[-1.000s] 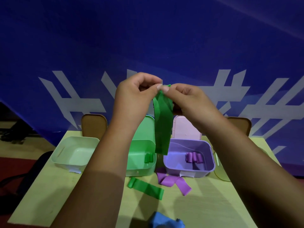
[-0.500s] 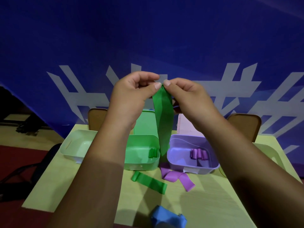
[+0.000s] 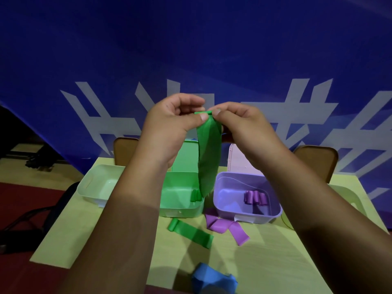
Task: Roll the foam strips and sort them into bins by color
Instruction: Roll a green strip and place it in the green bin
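There are four bins in a row on the table (image 3: 265, 251). The pale bin (image 3: 84, 187) is far on the left. Next to it is the green bin (image 3: 180, 206), with its lid (image 3: 184, 155) standing up at the back. A few small green rolls (image 3: 196, 196) sit inside it, by the right wall. The purple bin (image 3: 244, 217) comes next, and its pink lid (image 3: 239, 160) stands up too. Three purple rolls (image 3: 255, 197) lie side by side in it. The yellow bin (image 3: 347, 194) is last on the right, and only a bit of it shows.

Both hands are up in the air above the bins. The left hand (image 3: 169, 124) and the right hand (image 3: 244, 124) each pinch the top of a long green strip (image 3: 209, 158) with thumb and fingers. The top edge is curled over into a tiny roll. The rest of the strip hangs straight down in front of the green bin, and its end is over the green rolls.

On the table, in front of the green bin, lies a flat green strip (image 3: 191, 232) with one end rolled up. Just beside it, in front of the purple bin, is a messy bunch of purple strips (image 3: 224, 227) that touches that bin. A blue foam piece (image 3: 212, 281) sits at the near edge of the table.

The left arm covers part of the pale bin and the green bin. The right arm covers most of the yellow bin. Two brown chairs (image 3: 125, 149) stand behind the table, and behind them is a big blue wall (image 3: 191, 49) with white marks.
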Demonstrator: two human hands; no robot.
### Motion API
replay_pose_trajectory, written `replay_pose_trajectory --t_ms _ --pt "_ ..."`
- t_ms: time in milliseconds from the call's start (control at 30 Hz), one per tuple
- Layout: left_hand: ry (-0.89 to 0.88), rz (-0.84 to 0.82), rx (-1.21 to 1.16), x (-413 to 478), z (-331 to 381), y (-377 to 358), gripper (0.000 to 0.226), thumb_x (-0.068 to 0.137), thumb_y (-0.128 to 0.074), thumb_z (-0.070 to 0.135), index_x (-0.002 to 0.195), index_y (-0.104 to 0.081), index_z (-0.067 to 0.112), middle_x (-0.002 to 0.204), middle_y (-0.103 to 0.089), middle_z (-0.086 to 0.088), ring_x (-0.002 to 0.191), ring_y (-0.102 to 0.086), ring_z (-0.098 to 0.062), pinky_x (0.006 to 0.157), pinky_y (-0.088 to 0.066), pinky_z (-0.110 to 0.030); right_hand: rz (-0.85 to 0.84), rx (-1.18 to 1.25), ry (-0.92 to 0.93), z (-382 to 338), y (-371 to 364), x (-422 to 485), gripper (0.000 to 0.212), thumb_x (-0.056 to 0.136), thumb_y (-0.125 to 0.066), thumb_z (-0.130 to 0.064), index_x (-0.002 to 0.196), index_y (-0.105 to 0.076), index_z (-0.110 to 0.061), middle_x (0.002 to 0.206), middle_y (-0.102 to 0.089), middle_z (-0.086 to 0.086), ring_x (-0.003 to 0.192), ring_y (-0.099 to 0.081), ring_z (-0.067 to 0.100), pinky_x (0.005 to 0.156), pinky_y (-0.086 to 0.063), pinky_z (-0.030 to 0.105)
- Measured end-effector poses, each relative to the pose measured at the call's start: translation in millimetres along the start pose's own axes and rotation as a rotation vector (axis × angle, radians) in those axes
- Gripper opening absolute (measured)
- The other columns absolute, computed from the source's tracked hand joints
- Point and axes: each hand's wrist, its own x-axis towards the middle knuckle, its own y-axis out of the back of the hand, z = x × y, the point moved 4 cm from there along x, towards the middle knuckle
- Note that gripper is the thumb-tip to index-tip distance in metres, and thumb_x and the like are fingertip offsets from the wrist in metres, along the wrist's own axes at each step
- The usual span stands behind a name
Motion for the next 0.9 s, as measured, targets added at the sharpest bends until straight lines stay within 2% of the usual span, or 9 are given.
replay_pose_trajectory --t_ms 167,367,467,567,667,800,900 --pt "-0.033 0.017 -0.001 0.3 0.6 -8.4 0.028 0.087 -0.081 -0.009 0.104 -0.076 0.012 0.096 -0.077 -0.002 0.096 -0.074 -0.015 0.096 -0.064 -0.035 -0.002 0.053 0.011 -0.1 1.9 -1.2 0.015 0.103 -0.067 -0.021 0.096 -0.079 -0.016 0.08 -0.075 0.006 0.077 -0.072 0.022 0.088 -0.061 0.054" --pt "-0.04 -0.013 -0.014 -1.3 1.3 -11.0 0.03 0.088 -0.08 -0.009 0.108 -0.075 0.012 0.101 -0.079 -0.002 0.099 -0.075 -0.016 0.094 -0.064 -0.033 -0.012 0.04 0.03 1.1 10.4 -0.3 0.016 0.104 -0.067 -0.02 0.105 -0.079 -0.01 0.088 -0.078 0.014 0.083 -0.073 0.028 0.093 -0.06 0.057" --pt "-0.016 -0.02 -0.052 -2.8 -1.1 -9.8 0.033 0.088 -0.08 -0.008 0.116 -0.075 0.01 0.108 -0.079 -0.006 0.108 -0.077 -0.023 0.098 -0.063 -0.035 -0.01 0.065 0.024 0.5 14.1 1.3 0.015 0.104 -0.067 -0.018 0.108 -0.079 -0.012 0.095 -0.079 0.018 0.087 -0.073 0.03 0.092 -0.061 0.053" --pt "0.016 -0.019 -0.071 -4.9 -4.5 -10.3 0.032 0.09 -0.082 -0.002 0.119 -0.075 0.009 0.113 -0.076 -0.015 0.117 -0.074 -0.036 0.103 -0.062 -0.044 0.008 0.081 0.031 -1.1 16.9 3.5 0.012 0.102 -0.068 -0.014 0.106 -0.08 -0.014 0.093 -0.078 0.015 0.084 -0.073 0.027 0.088 -0.06 0.048" --pt "0.026 -0.007 -0.072 -7.9 -5.7 -13.5 0.026 0.092 -0.083 0.005 0.117 -0.077 0.009 0.113 -0.076 -0.022 0.111 -0.076 -0.038 0.101 -0.063 -0.05 0.012 0.065 0.051 -2.5 17.6 4.2 0.012 0.101 -0.069 -0.013 0.108 -0.079 -0.013 0.095 -0.079 0.018 0.086 -0.073 0.029 0.091 -0.061 0.051" --pt "-0.004 0.032 -0.039 -8.3 -2.2 -15.1 0.017 0.095 -0.08 0.009 0.112 -0.078 0.009 0.109 -0.078 -0.021 0.107 -0.076 -0.039 0.096 -0.065 -0.05 0.013 0.033 0.077 -4.2 18.0 3.9 0.012 0.1 -0.071 -0.013 0.108 -0.08 -0.014 0.097 -0.079 0.017 0.087 -0.073 0.027 0.089 -0.06 0.048" --pt "0.002 0.024 -0.06 -6.7 -1.6 -15.9 0.014 0.097 -0.078 0.007 0.111 -0.078 0.006 0.106 -0.079 -0.019 0.106 -0.077 -0.04 0.097 -0.064 -0.052 0.013 0.007 0.094 -5.9 20.6 2.9 0.013 0.098 -0.073 -0.015 0.109 -0.08 -0.017 0.103 -0.078 0.018 0.096 -0.074 0.034 0.096 -0.058 0.057"
